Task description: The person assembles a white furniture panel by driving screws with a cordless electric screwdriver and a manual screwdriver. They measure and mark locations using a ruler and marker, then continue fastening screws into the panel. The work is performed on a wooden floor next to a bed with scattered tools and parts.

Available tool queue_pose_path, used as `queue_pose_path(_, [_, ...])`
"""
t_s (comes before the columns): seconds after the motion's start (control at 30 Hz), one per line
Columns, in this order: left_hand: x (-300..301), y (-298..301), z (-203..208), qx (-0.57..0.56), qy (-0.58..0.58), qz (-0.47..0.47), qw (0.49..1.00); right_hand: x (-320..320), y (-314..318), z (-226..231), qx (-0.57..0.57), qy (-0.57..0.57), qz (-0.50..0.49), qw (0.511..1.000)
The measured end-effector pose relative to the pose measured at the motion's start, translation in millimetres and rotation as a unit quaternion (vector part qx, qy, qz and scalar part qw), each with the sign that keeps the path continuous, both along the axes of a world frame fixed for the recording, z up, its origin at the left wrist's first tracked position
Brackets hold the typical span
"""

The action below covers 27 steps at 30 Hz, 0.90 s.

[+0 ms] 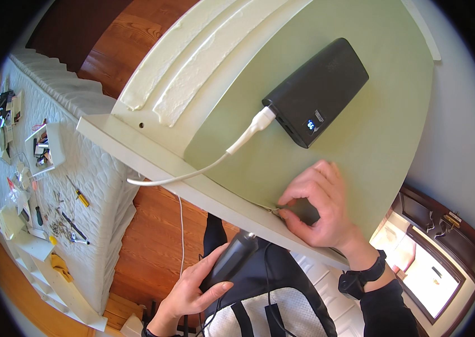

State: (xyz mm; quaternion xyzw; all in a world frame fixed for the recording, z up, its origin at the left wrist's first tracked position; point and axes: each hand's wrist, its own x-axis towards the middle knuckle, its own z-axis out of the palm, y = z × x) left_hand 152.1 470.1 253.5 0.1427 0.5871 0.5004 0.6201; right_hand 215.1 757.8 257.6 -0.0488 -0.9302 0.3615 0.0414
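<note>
My left hand (195, 286) is wrapped round a black cylindrical power tool (230, 259), probably an electric screwdriver. Its metal tip points up at the underside of a pale board edge (153, 160). At that edge, thumb and forefinger of my right hand (324, 205) are pinched on a small metal piece (274, 211), too small to tell its kind. The heel of the right hand rests near the green surface (383, 135) of the panel. On that surface, beyond my right hand, lies a black power bank (321, 90) with a lit display and a white cable (215, 163) plugged in.
The cable hangs over the board edge toward the wooden floor (153, 241). To the left, a mattress (97, 241) bears a white box (45, 149), a yellow-handled screwdriver (81, 197), loose screws and other tools. A wall and bright window (425, 275) stand at right.
</note>
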Motion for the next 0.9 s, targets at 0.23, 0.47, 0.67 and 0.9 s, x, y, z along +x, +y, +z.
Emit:
queue_pose_path(0.23, [0.6,-1.3,1.7,-0.020,-0.005,-0.004,1.000,1.0,1.1,-2.8,-0.010,0.012,-0.003,1.000])
queue_pose_path(0.47, [0.3,-2.5,2.2,-0.045,-0.048,-0.010,0.998,1.1,0.9,-3.2,-0.013,0.016,-0.004,1.000])
queue_pose_path(0.67, [0.5,-1.2,3.1,-0.007,0.048,-0.017,0.999,1.3,-0.2,-4.1,-0.012,0.017,-0.004,1.000])
queue_pose_path(0.9, [1.3,-0.3,1.8,0.006,0.082,-0.025,0.996,1.7,-0.7,-3.9,-0.011,0.017,-0.006,1.000])
